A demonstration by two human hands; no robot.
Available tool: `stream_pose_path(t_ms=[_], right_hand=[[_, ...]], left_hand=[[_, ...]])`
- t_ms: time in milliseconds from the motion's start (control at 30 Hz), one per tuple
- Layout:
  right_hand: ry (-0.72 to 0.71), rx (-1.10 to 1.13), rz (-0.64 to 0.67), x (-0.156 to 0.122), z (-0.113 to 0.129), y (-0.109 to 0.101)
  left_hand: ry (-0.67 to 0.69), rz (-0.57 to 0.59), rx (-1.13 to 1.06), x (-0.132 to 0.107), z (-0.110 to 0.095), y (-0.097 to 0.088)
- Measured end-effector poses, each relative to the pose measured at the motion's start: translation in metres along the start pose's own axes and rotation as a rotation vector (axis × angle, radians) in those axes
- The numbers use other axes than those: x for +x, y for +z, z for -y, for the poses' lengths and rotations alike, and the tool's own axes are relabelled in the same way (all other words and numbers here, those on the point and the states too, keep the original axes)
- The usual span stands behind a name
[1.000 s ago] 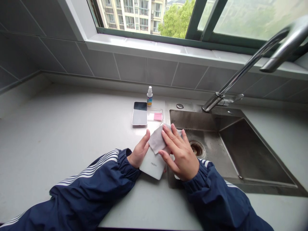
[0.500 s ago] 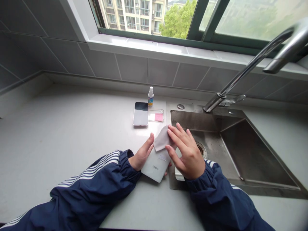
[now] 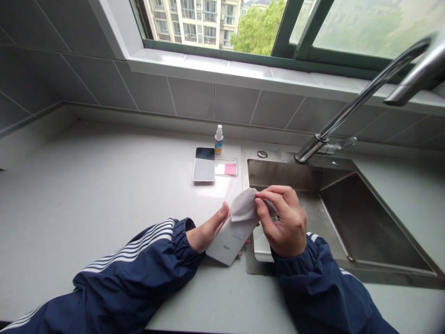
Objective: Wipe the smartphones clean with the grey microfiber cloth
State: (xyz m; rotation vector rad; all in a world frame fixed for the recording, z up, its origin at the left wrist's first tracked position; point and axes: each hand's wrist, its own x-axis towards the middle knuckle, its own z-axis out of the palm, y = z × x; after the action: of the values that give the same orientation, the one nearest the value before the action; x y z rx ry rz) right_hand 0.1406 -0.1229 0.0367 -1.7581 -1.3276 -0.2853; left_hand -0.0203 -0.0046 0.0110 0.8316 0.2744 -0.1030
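My left hand (image 3: 206, 232) grips a white phone (image 3: 227, 241) by its left edge, back side up, just above the counter near the sink's rim. My right hand (image 3: 283, 220) has its fingers curled, pinching a small grey cleaning cloth (image 3: 243, 206) that lies bunched over the phone's far end. Both arms wear dark blue sleeves with white stripes.
A second phone (image 3: 204, 163) lies screen up further back on the grey counter (image 3: 86, 195). Beside it stand a small spray bottle (image 3: 218, 139) and a clear packet with a pink slip (image 3: 226, 167). A steel sink (image 3: 347, 218) with a long tap (image 3: 365, 88) lies to the right.
My right hand went from flat on the cloth to curled fingers that pinch and bunch it at the phone's far end. The phone shifted slightly right.
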Motion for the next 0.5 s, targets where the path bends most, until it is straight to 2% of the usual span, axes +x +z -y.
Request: stream_pose_path(t_ms=[200, 500], right_hand=[[-0.008, 0.016, 0.012, 0.0012, -0.0017, 0.0005], [-0.086, 0.030, 0.081, 0.0022, -0.0025, -0.0006]], left_hand=[[-0.053, -0.050, 0.014, -0.0037, 0.0016, -0.0028], [-0.044, -0.031, 0.011, -0.0039, 0.0006, 0.0001]])
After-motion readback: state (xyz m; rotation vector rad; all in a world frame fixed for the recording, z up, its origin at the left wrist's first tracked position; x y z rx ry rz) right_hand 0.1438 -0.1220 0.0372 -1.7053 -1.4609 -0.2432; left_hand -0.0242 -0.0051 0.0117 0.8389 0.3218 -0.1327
